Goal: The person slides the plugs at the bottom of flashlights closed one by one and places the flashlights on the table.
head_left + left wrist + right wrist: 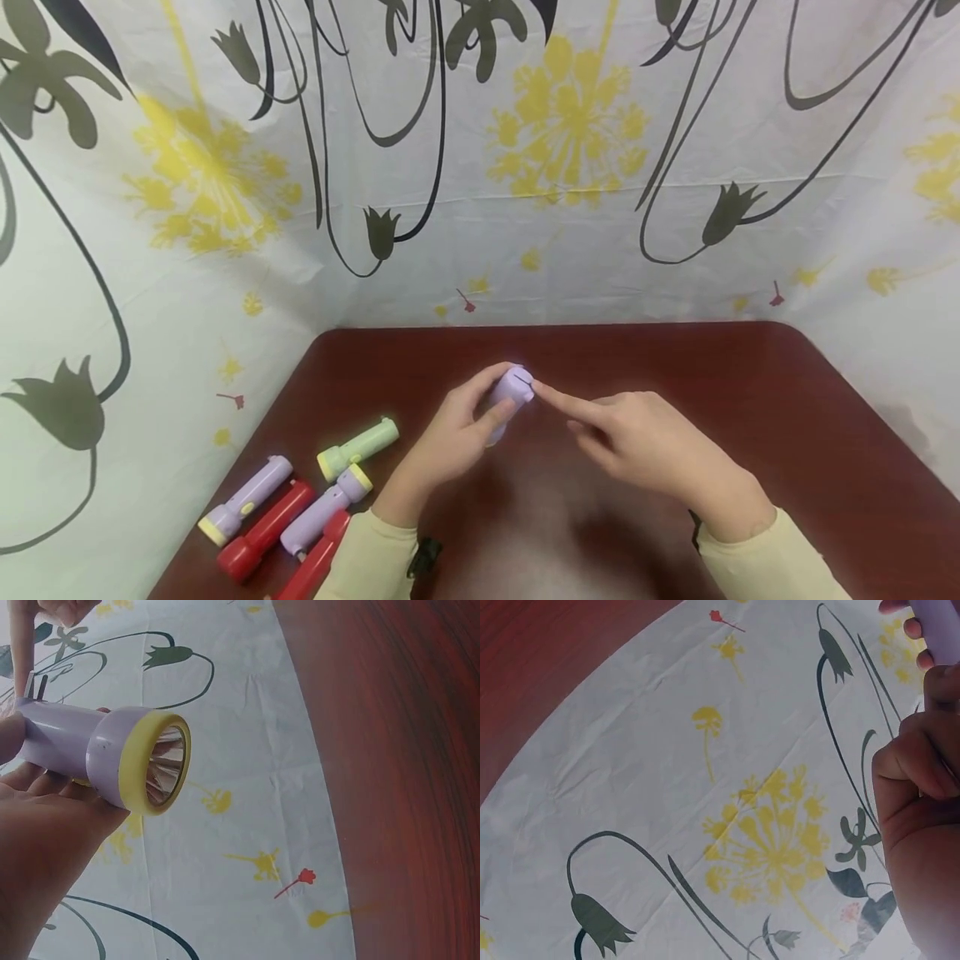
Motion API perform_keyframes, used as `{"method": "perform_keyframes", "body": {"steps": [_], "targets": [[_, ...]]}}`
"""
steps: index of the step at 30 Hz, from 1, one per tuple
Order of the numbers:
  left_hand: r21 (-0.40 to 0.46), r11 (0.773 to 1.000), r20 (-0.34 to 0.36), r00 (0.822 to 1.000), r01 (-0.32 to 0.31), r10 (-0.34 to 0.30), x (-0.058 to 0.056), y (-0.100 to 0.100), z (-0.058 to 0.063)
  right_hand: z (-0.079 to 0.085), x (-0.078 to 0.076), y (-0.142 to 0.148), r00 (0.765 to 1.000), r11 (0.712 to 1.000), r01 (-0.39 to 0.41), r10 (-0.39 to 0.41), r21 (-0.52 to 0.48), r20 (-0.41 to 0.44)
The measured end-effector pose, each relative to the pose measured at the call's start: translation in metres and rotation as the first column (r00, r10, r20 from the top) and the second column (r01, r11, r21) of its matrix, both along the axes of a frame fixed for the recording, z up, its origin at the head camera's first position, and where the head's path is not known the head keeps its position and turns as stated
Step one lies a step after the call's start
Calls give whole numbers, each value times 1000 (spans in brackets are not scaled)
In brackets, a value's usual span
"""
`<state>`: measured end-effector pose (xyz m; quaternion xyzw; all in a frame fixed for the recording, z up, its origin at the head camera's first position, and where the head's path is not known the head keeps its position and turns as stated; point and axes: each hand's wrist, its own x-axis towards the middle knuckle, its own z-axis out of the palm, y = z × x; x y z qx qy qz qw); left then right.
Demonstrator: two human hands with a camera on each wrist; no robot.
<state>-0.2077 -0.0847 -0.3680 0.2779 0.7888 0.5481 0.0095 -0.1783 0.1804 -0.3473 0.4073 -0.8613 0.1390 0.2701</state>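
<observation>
My left hand (456, 427) grips a lilac flashlight (512, 387), thumb on one side and fingers around the other. In the left wrist view, the flashlight (67, 736) shows a yellow rim around its reflective lens, and two thin strips (37, 687) stand up from its rear end. My right hand (647, 435) points its straight index finger at that rear end, the fingertip right at its edge. The other right fingers are bent in. Only a bit of the lilac body (939, 630) shows in the right wrist view.
On the dark red table (720, 367), at the left, lie a green flashlight (360, 448), two lilac flashlights (251, 498) and two red flashlights (264, 533). My left sleeve (369, 557) partly covers one red one. A flower-patterned sheet (465, 167) hangs around the table.
</observation>
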Motion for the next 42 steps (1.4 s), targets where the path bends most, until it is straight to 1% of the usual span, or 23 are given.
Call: {"method": "perform_keyframes", "body": {"steps": [5, 12, 16, 22, 26, 28, 33, 35, 39, 42], "targets": [[-8, 1000, -10, 1000, 11, -11, 1, 0, 0, 2, 0, 0, 999, 1000, -8, 8, 8, -54], [-30, 1000, -72, 997, -8, 5, 3, -1, 1, 4, 2, -2, 998, 1000, -2, 4, 24, -61], [-24, 1000, -83, 997, 0, -2, 3, 0, 2, 4, 3, -2, 998, 1000, 5, -3, 29, -65], [-19, 1000, -63, 998, 0, -1, 4, 2, 3, 5, 3, -2, 996, 999, 18, -14, 40, -83], [-20, 1000, -46, 999, 19, -20, 5, 3, 1, 5, 3, -4, 996, 998, 34, -30, 48, -83], [-27, 999, -50, 998, 33, -34, 5, 4, 0, 6, 3, -4, 996, 998, 39, -35, 46, -84], [-47, 998, -43, 998, 48, -50, 5, 7, 0, 5, 3, -5, 995, 999, 35, -32, 30, -90], [-45, 998, -24, 998, 50, -51, 5, 8, 0, 4, 3, -5, 996, 999, 37, -34, 28, -85], [-44, 998, -11, 999, 50, -51, 5, 8, -1, 4, 3, -5, 997, 999, 45, -43, 30, -69], [-60, 997, -30, 999, 41, -42, 5, 8, 0, 5, 4, -5, 997, 998, 51, -48, 34, -61]]}}
